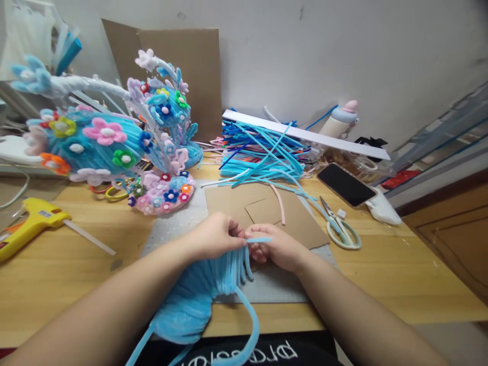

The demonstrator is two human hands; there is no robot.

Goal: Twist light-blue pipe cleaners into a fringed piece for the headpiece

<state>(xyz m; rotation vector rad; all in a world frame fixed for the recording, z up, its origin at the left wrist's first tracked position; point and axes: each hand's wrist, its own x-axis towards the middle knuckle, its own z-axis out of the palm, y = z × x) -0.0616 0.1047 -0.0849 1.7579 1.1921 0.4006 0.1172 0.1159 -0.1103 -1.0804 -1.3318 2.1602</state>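
Note:
A bundle of light-blue pipe cleaners (190, 295), gathered into a pleated, fan-like form, lies below my hands at the table's front edge. My left hand (215, 236) is closed at its upper right edge, fingertips pinching the strands there. Touching it fingertip to fingertip, my right hand (276, 246) is closed on a light-blue pipe cleaner (261, 239), whose short end points right across the fingers. Several strand ends hang under the hands. One long loose strand (249, 315) curves down toward my lap. The exact finger contact is partly hidden.
Cardboard (305, 221) lies on a grey cutting mat (274, 290). Scissors (345, 231) and a phone (346, 184) are right; a pipe cleaner pile (263, 152) is behind. At left stand a flower-covered pipe cleaner piece (107, 147) and a yellow glue gun (38, 223).

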